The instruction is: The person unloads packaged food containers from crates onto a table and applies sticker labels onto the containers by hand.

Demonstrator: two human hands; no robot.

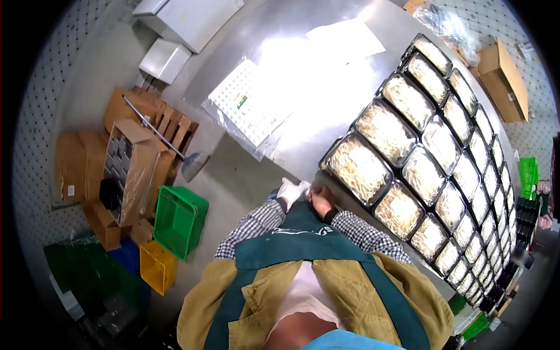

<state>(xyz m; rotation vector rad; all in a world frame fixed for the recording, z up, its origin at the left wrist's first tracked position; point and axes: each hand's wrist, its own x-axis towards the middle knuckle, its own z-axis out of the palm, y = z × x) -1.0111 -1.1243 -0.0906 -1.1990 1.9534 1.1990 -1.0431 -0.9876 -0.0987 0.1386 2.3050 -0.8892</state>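
Note:
My left hand [291,191] wears a white glove and is in front of my dark green apron [303,224], at the edge of the metal table [297,157]. Close beside it, my right hand [321,201] is bare, with a dark band at the wrist. Both hands have their fingers drawn together where they meet. Whatever is between them is too small to make out. Just right of my right hand starts a large block of black trays [357,166] with pale, stringy food under clear film.
On the table lie a sheet of round labels [248,102] and white paper [345,41]. To the left on the floor stand a green crate [181,221], a yellow crate [158,267], cardboard boxes [131,169] and a long-handled tool [153,126]. An open carton [503,81] is beyond the trays.

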